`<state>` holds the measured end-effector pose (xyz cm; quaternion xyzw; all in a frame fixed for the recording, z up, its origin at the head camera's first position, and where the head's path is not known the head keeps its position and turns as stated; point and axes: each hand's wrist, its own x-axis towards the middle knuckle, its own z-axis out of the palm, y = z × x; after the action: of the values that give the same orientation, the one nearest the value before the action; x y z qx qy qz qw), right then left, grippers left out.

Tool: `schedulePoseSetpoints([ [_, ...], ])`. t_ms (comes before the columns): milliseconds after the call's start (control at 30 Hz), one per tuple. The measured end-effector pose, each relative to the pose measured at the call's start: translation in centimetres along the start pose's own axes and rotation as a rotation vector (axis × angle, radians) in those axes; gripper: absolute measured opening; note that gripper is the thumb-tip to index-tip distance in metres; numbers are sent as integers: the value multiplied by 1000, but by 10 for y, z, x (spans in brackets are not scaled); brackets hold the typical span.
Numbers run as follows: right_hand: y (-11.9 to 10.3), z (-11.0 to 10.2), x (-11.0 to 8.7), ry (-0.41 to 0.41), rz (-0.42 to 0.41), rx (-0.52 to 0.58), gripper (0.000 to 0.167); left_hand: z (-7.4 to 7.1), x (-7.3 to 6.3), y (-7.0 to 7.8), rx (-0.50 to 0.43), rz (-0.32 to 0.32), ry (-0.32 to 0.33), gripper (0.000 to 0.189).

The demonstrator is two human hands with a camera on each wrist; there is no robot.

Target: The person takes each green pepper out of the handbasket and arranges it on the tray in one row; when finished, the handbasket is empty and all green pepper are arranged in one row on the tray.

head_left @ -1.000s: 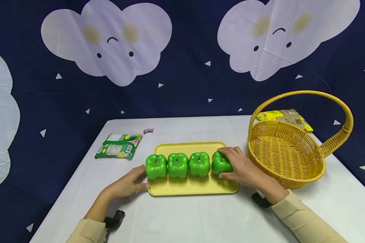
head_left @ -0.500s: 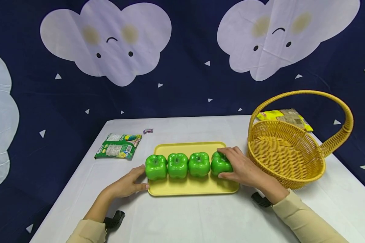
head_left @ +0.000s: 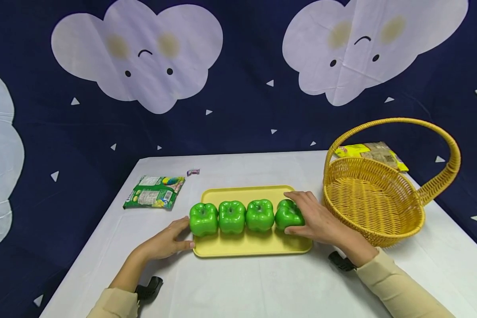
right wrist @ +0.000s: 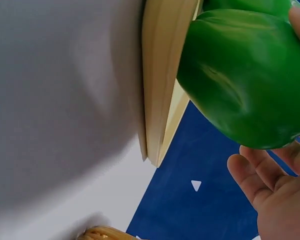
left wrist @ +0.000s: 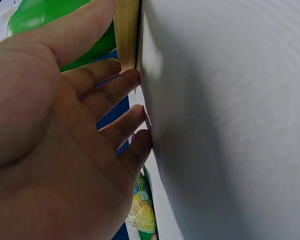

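Observation:
Several glossy green bell peppers stand in a row on a yellow tray (head_left: 230, 248) in the head view. My right hand (head_left: 316, 218) holds the rightmost bell pepper (head_left: 288, 214), thumb on its near side and fingers on its far side. In the right wrist view this bell pepper (right wrist: 245, 75) sits tilted, its underside above the tray rim (right wrist: 162, 80). My left hand (head_left: 164, 240) is at the tray's left end, beside the leftmost bell pepper (head_left: 203, 219). Its fingers are extended, with fingertips (left wrist: 132, 77) at the white tabletop near the tray rim (left wrist: 126, 35).
A yellow wicker basket (head_left: 367, 201) with a tall handle stands right of the tray. Behind it lies a yellow snack packet (head_left: 375, 154). At the back left are a green packet (head_left: 155, 192) and a small purple wrapped candy (head_left: 193, 172).

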<state>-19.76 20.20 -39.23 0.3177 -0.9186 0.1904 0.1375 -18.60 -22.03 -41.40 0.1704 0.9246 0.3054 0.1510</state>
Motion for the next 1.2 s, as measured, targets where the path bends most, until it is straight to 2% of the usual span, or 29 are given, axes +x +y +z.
schedulePoseSetpoints([
  [567,1,-12,-5,32,2,23,90,0,-2,4,49,-10,33,77],
  [767,1,-14,-8,-66,69,-9,84,-1,-3,5,68,21,46,77],
  [933,2,-17,-11,-117,104,-15,83,-2,-4,6,72,6,44,77],
  [1200,2,-20,-13,-184,100,-51,87,-2,-4,6,66,-12,37,77],
])
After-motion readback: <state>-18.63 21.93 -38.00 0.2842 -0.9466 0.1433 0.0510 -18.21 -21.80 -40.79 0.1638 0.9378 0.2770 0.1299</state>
